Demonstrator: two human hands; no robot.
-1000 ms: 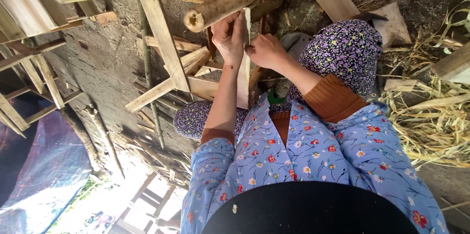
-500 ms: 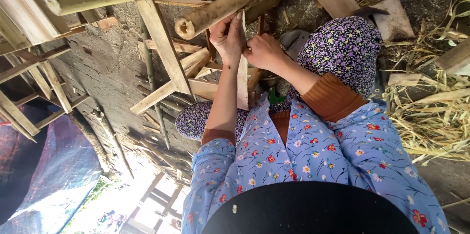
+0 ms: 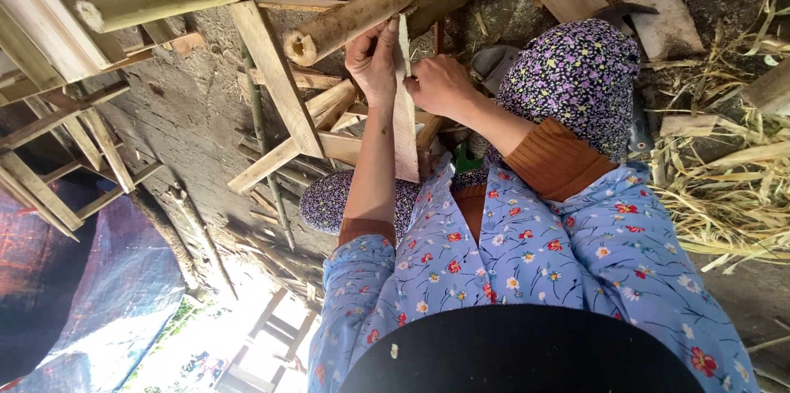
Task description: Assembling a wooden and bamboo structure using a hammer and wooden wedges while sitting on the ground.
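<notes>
head view | left hand (image 3: 373,60): fingers curled closed around flat wooden slat (image 3: 404,113), gripping its upper part beside round log (image 3: 370,8) | right hand (image 3: 440,87): closed on the slat's other edge, just beside the left | slat: upright between both hands, above the lap, in front of a wooden frame (image 3: 276,84)

Pale flat slat (image 3: 404,125): smooth bare wood. Round pole (image 3: 370,10): rough, matt wood. Sleeves (image 3: 527,253): floral cloth.

Shaded daylight, sharp; blown-out glare bottom left, wide-angle edges.
</notes>
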